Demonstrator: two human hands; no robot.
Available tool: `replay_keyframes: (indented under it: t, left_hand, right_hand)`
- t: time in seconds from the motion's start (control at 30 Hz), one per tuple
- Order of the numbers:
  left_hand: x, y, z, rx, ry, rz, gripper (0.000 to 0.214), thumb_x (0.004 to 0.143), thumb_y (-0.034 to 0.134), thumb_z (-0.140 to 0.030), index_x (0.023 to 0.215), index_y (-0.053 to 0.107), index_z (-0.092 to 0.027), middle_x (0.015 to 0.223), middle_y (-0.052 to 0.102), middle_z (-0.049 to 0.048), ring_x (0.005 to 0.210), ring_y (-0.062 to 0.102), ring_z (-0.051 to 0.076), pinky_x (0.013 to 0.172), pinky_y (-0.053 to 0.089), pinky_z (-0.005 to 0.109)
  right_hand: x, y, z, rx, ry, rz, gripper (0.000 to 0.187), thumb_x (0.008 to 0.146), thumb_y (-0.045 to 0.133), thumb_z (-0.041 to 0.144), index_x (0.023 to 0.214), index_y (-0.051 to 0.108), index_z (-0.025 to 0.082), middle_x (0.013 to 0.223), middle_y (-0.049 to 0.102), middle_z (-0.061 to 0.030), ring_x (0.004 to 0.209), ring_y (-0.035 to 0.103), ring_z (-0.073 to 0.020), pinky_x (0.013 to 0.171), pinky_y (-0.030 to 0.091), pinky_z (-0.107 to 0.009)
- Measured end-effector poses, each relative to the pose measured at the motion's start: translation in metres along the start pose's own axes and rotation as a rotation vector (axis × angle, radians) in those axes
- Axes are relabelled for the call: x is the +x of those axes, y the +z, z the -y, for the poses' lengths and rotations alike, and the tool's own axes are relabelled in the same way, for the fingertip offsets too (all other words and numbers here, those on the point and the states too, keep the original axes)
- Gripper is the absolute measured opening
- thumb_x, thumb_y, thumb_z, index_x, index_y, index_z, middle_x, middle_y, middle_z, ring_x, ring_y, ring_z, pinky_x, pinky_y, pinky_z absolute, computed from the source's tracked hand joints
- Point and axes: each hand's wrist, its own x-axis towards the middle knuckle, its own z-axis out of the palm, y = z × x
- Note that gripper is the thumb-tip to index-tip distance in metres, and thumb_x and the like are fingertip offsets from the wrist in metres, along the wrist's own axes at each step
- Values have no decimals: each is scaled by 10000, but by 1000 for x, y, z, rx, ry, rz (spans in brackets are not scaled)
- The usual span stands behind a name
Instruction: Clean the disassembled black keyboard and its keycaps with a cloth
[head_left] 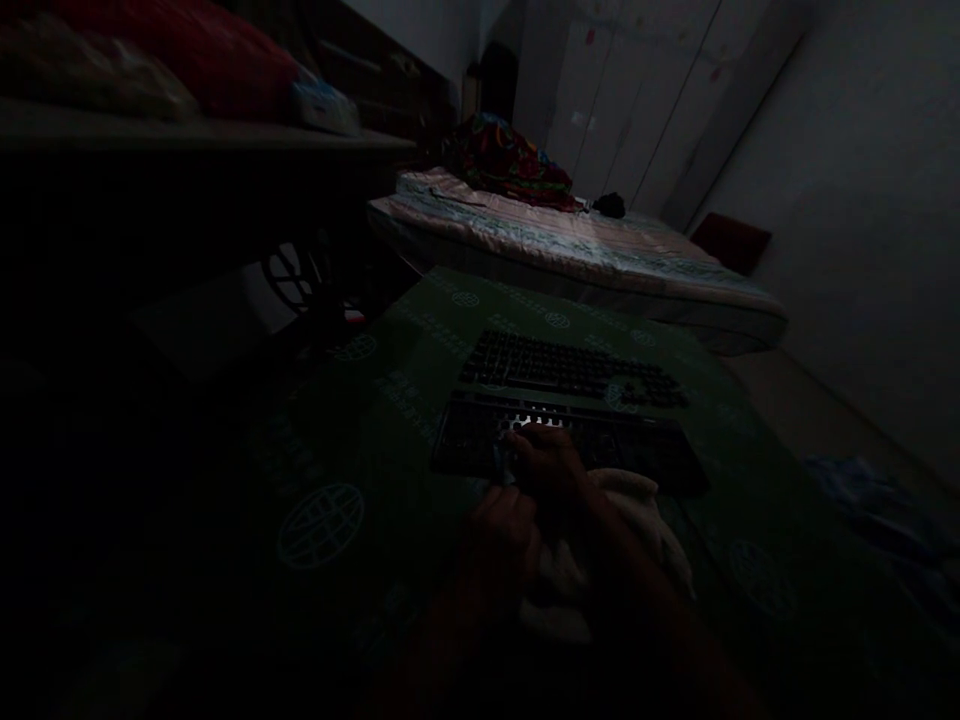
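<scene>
The light is very dim. A black keyboard base (652, 450) lies on a green table covering, and its bare key area shows light spots near my right hand. Just beyond it, many loose black keycaps (540, 362) are laid out in keyboard order. My right hand (549, 458) is closed over the base's middle, fingers pinched by a small bluish piece (505, 462) too dark to name. Close in front, my left hand (501, 518) is closed in a fist at the lower end of that piece. A pale cloth (630, 495) lies crumpled under and beside my right forearm.
The green table covering (397, 450) has printed globe marks. Beyond the table stands a bed (600, 245) with bunched colourful fabric (510, 165). At left, a higher tabletop (225, 140) carries a red bag (202, 60). Bluish cloth (877, 500) lies at the right.
</scene>
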Motion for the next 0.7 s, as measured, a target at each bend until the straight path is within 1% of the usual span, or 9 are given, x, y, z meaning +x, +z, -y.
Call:
replay_keyframes:
  t: [0.1, 0.23, 0.3, 0.37, 0.4, 0.47, 0.57, 0.63, 0.7]
  left_hand:
    - [-5, 2, 2, -18, 78, -43, 161, 791, 398, -84, 730, 528, -157, 792, 579, 64, 762, 519, 184, 666, 410, 300]
    - [-10, 1, 3, -31, 124, -91, 188, 793, 379, -82, 705, 521, -169, 745, 577, 54, 727, 519, 179, 634, 410, 298]
    - [-13, -1, 3, -53, 124, -116, 196, 801, 374, -93, 693, 512, -181, 736, 577, 49, 724, 524, 175, 631, 417, 294]
    - [-15, -2, 2, -92, 95, -150, 175, 819, 389, -129, 714, 514, -192, 748, 579, 45, 742, 533, 174, 652, 434, 293]
    - [-15, -2, 2, -108, 69, -183, 148, 829, 405, -156, 745, 520, -196, 765, 582, 45, 764, 540, 178, 674, 445, 297]
    - [-13, -3, 1, -116, 2, -285, 99, 838, 439, -206, 862, 534, -195, 849, 590, 61, 843, 548, 196, 743, 465, 320]
    - [-5, -3, 2, -81, -95, -397, 283, 820, 484, -230, 1094, 491, -161, 1064, 558, 116, 1018, 516, 241, 861, 458, 373]
    - [3, -1, 3, -81, -121, -372, 403, 797, 513, -226, 1185, 447, -140, 1161, 519, 135, 1089, 490, 257, 899, 450, 386]
    - [8, 1, 5, -119, -123, -311, 433, 788, 513, -205, 1208, 438, -129, 1180, 519, 133, 1099, 500, 246, 911, 452, 371]
  right_hand:
    - [-9, -6, 8, 3, 3, -14, 306, 746, 535, 421, 574, 557, 168, 530, 473, 42, 495, 419, -84, 455, 323, -196]
    - [-29, -15, 16, 31, 19, -90, 283, 747, 536, 419, 614, 597, 176, 561, 525, 27, 532, 484, -105, 493, 372, -211]
    - [-40, -18, 15, 66, 38, -172, 253, 738, 551, 424, 701, 633, 187, 641, 590, 1, 600, 543, -132, 528, 418, -225]
    - [-50, -20, 14, 109, 61, -379, 244, 732, 555, 418, 812, 642, 203, 825, 642, -42, 741, 582, -166, 603, 466, -246]
    - [-54, -22, 14, 112, 84, -439, 235, 724, 562, 408, 814, 641, 205, 864, 647, -55, 758, 587, -174, 614, 477, -254]
    - [-60, -25, 18, 102, 111, -409, 194, 728, 560, 364, 773, 641, 193, 832, 653, -63, 740, 594, -176, 624, 487, -261]
    - [-67, -32, 31, 86, 88, -298, 166, 745, 536, 303, 687, 641, 188, 700, 647, -42, 658, 588, -162, 596, 485, -253]
    - [-73, -35, 39, 42, 45, -257, 151, 739, 525, 250, 697, 656, 188, 710, 656, -42, 660, 589, -161, 602, 485, -254]
    - [-78, -36, 43, 9, 47, -256, 155, 728, 520, 220, 710, 671, 191, 722, 664, -42, 663, 593, -165, 606, 488, -262]
